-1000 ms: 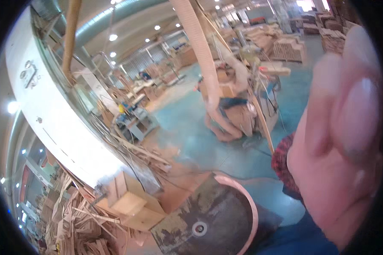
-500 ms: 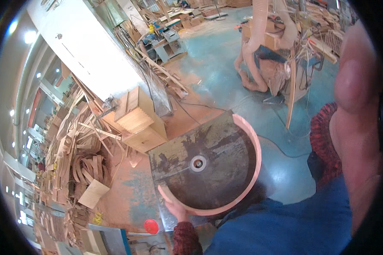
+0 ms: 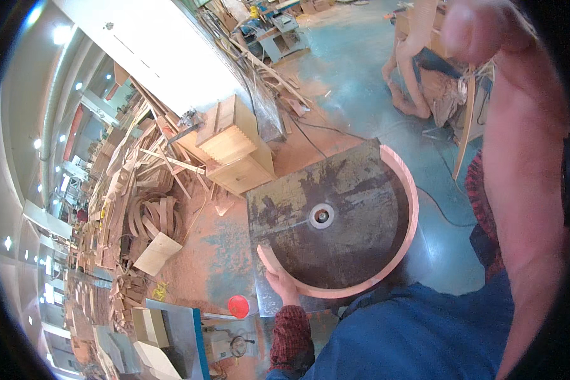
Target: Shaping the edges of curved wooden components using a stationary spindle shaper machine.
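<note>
A curved wooden strip (image 3: 413, 212), bent in a broad half-ring, lies along the near and right sides of a dark, worn machine table (image 3: 348, 183). In the table's middle sits a pale ring around a spindle (image 3: 323, 216). My left hand (image 3: 284, 285) grips the strip by its left end, its fingers partly hidden beneath the wood. Very near the camera, at the upper right, my right hand (image 3: 487, 35) is raised and blurred. Its fingers look curled, and whatever they may hold is hidden. A red-and-black knit cuff (image 3: 291, 335) covers my left wrist.
Wooden box-like cabinets (image 3: 234, 142) stand just beyond the table's left corner. Curved offcuts (image 3: 155, 215) and scrap wood are heaped at left. A red-topped tub (image 3: 239, 306) sits by the near left corner. A cable (image 3: 443, 218) crosses the floor at right.
The view has shifted, so the table and strip appear farther right and higher. My right hand now shows curled fingers at the upper right. My left hand stays on the strip's end.
</note>
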### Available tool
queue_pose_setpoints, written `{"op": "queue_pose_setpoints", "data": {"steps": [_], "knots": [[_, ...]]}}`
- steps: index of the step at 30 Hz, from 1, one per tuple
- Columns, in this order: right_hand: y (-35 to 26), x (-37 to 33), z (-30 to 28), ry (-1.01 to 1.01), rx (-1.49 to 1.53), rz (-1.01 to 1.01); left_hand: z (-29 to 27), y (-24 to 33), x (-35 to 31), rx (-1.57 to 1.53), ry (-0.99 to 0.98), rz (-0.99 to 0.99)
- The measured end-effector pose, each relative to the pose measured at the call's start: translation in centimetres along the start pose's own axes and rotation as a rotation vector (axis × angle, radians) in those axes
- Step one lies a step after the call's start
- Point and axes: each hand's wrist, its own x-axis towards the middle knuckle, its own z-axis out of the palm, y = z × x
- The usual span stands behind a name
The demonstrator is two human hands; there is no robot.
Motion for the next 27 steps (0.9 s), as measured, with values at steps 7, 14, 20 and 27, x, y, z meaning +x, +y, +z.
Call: {"op": "queue_pose_setpoints", "data": {"steps": [7, 14, 20, 27], "knots": [[4.0, -1.2, 2.4, 0.005, -0.027, 0.169, 0.2, -0.1, -0.2, 0.052, -0.020, 0.003], [6.6, -2.3, 3.4, -0.001, -0.023, 0.256, 0.6, -2.1, 0.1, -0.060, -0.034, -0.070], [6.4, -2.5, 2.4, 0.025, 0.015, 0.262, 0.5, -0.2, 1.2, 0.098, 0.050, 0.097], [6.7, -2.1, 4.1, -0.130, -0.014, 0.262, 0.7, -2.2, 0.3, 0.131, 0.035, -0.051]]}}
